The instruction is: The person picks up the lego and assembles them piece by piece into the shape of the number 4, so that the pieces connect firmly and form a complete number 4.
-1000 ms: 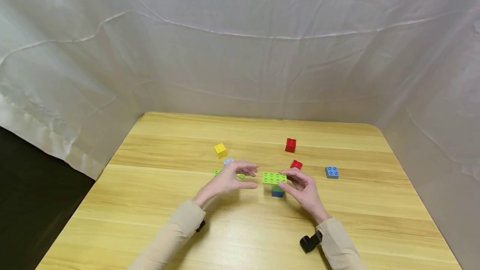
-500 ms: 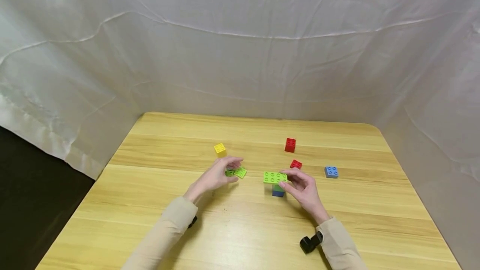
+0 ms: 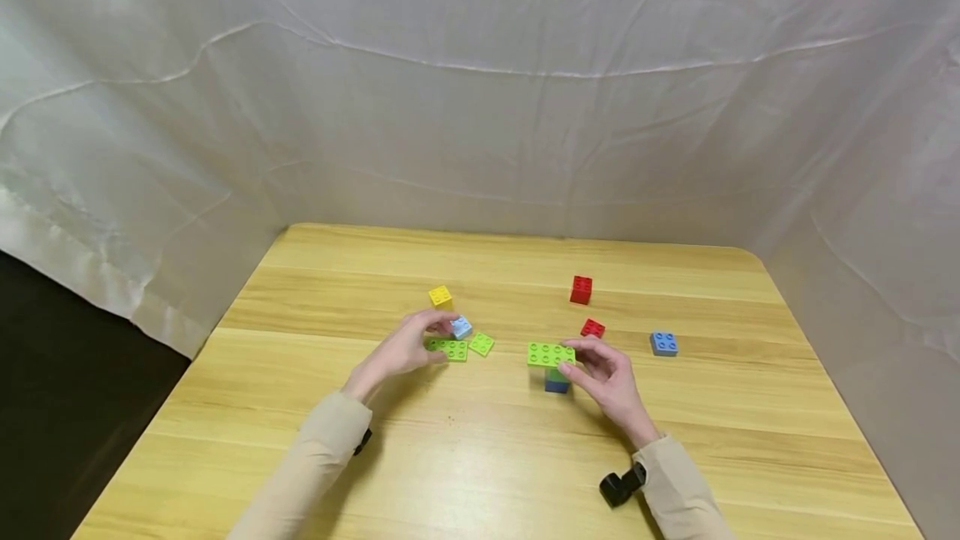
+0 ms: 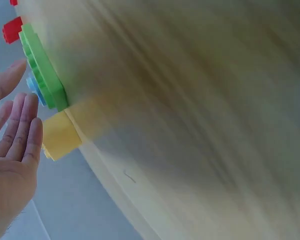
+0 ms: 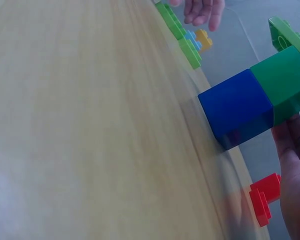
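My right hand (image 3: 613, 382) pinches a stack of toy bricks at its right side. In the stack, a light green eight-stud plate (image 3: 546, 354) lies on a green brick (image 5: 282, 77), with a dark blue brick (image 5: 237, 105) at the bottom. My left hand (image 3: 401, 350) hovers, thumb and fingers apart, over a light green long plate (image 3: 456, 350) on the table. Just past its fingertips sits a light blue brick (image 3: 462, 327). Nothing shows between the left fingers in the left wrist view.
A small light green square plate (image 3: 482, 344) lies right of the long one. Behind stands a yellow brick (image 3: 441, 298). Toward the right are a tall red brick (image 3: 581, 290), a low red brick (image 3: 592, 328) and a blue brick (image 3: 663, 344). Pale sheeting (image 3: 510, 148) hangs around the table.
My left hand has moved left, away from the stack and over the light green long plate, uncovering the small square plate and light blue brick. The right hand and stack stay nearly still.
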A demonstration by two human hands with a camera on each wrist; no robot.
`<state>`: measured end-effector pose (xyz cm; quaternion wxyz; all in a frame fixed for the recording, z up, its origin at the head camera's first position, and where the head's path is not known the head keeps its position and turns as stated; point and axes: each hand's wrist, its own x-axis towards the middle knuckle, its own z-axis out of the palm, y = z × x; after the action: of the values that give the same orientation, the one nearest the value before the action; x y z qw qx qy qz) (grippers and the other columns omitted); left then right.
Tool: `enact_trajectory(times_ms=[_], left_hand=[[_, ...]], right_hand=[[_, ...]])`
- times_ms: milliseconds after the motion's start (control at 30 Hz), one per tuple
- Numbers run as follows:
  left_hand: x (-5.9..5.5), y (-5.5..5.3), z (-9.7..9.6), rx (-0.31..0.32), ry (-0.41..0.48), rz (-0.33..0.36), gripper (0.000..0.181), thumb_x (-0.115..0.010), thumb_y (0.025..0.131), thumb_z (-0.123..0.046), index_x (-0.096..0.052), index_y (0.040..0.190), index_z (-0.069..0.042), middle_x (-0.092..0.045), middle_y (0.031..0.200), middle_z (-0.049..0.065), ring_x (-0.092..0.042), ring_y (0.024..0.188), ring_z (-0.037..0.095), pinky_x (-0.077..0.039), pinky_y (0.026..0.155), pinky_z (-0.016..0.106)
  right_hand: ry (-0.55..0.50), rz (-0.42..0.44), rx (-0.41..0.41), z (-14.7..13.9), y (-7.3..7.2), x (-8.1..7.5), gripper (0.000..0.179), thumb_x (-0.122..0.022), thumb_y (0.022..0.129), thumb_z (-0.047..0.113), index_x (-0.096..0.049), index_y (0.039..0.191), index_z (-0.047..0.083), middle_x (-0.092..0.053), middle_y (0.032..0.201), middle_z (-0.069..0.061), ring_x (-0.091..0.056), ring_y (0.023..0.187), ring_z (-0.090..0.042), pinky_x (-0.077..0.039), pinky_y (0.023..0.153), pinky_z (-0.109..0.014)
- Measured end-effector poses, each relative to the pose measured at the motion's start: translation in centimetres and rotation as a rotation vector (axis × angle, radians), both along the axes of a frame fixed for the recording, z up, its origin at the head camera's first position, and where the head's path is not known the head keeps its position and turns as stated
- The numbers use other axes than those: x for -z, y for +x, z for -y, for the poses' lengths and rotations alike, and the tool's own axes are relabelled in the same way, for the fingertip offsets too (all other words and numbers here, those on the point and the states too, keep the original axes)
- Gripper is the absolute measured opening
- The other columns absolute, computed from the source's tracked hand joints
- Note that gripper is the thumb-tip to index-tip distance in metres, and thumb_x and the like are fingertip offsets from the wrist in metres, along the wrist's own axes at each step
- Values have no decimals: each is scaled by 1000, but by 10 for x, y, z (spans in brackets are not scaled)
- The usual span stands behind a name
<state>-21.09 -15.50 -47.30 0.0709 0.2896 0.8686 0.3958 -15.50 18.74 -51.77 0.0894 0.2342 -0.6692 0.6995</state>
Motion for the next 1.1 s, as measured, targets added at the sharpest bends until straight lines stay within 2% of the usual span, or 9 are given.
enact_trajectory(times_ms=[333, 500, 733, 1100], left_hand=[[2, 1, 4, -10, -66, 0, 72, -79, 74, 12, -49, 139, 9, -66, 112, 18, -64, 109, 32, -54, 102, 46], [3, 0, 3, -30, -87, 24, 72, -79, 74, 12, -49, 140, 9, -65, 111, 16, -64, 112, 32, -54, 104, 46], [3, 0, 2, -46, -93, 55, 74, -80, 74, 11, -48, 141, 9, -64, 109, 12, -63, 113, 30, -53, 105, 45], [4, 0, 3, -40, -66, 65, 76, -82, 75, 8, -46, 142, 9, -64, 108, 13, -64, 110, 29, -55, 103, 44]], right_hand=[[20, 25, -1, 0, 0, 0, 31, -66, 87, -14, -59, 117, -18, -68, 115, 7, -66, 104, -6, -57, 92, -17], [6, 9, -4, 1, 0, -1, 31, -66, 86, -16, -59, 116, -19, -68, 115, 6, -66, 103, -7, -57, 92, -18], [-8, 5, -9, 1, 1, -1, 31, -66, 86, -16, -59, 116, -20, -69, 115, 6, -66, 103, -6, -57, 90, -17], [0, 25, 1, 1, 2, -1, 31, -66, 87, -15, -59, 117, -18, -68, 115, 7, -66, 103, -5, -57, 91, -16]])
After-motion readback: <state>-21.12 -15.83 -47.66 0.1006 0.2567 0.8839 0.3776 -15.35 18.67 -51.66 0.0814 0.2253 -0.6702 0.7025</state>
